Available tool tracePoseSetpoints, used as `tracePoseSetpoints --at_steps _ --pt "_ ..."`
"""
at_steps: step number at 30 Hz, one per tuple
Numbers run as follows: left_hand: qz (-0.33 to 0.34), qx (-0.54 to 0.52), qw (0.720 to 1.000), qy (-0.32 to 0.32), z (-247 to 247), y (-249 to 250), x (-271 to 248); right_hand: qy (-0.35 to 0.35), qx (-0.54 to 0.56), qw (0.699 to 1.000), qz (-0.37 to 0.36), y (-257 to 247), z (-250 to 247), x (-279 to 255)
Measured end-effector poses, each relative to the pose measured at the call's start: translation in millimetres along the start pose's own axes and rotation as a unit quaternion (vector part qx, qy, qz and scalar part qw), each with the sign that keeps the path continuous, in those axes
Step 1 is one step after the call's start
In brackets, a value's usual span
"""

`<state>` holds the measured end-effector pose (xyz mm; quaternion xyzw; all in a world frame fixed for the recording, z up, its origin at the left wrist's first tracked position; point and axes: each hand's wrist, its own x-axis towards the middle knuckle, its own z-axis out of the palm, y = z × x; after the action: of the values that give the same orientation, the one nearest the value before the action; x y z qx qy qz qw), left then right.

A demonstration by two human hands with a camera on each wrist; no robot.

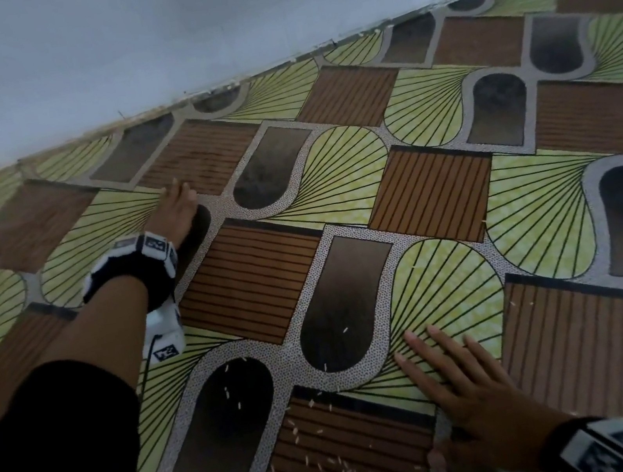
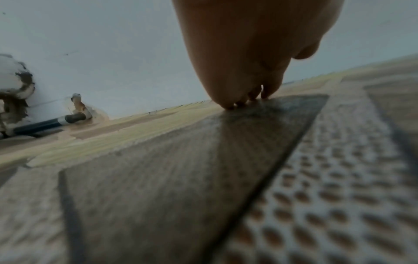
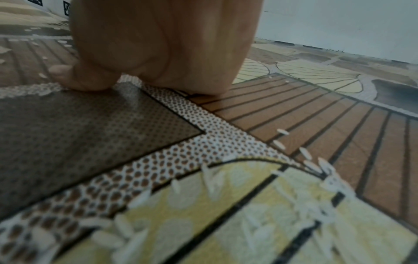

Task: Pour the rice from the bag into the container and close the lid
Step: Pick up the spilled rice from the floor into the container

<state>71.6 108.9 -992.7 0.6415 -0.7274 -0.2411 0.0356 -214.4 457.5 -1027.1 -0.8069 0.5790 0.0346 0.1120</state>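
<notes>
No words, brand names or numbers can be read anywhere in these views. The only sign-like marks are black-and-white square coded tags: several sit on the wrist band (image 1: 147, 250) of the left arm, one on the white camera block (image 1: 166, 344) hanging below that wrist, and more on the band (image 1: 609, 447) at the right wrist. They are patterned blocks, not letters. In the right wrist view, two similar small tags (image 3: 66, 8) show at the top left edge, too blurred to make out. The printed floor covering (image 1: 430, 191) bears only ornament.
</notes>
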Motion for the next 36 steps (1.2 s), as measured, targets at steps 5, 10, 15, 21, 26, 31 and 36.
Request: tracePoseSetpoints --at_steps 5,10,15,21,26,31,36 --pt "0.067 0.05 0.993 -0.08 10.5 4.6 -31.6 -0.012 -0.006 1.0 -0.005 0.6 -3.8 0.8" --pt "0.212 0.148 0.959 -0.119 31.3 -4.8 -79.3 -0.006 -0.015 1.0 -0.014 0.7 -5.5 4.4" --pt "0.312 0.198 0.907 -0.203 53.4 6.1 -157.1 0.009 -0.021 1.0 -0.016 1.3 -3.7 6.1" --pt "0.399 0.154 0.866 -0.258 76.5 25.8 -234.8 0.012 -0.038 0.999 -0.009 2.1 0.2 7.1" --pt "0.324 0.032 0.943 -0.067 65.1 21.4 -225.7 -0.039 -0.046 0.998 0.023 -1.6 -4.9 10.7" --pt "-0.055 0.093 0.994 -0.007 75.3 3.8 -218.6 -0.057 -0.032 0.997 0.036 -9.0 -18.1 12.7" --pt "0.044 0.089 0.993 -0.062 99.3 31.0 -259.6 -0.12 0.021 0.992 0.027 -9.4 -25.2 7.6"
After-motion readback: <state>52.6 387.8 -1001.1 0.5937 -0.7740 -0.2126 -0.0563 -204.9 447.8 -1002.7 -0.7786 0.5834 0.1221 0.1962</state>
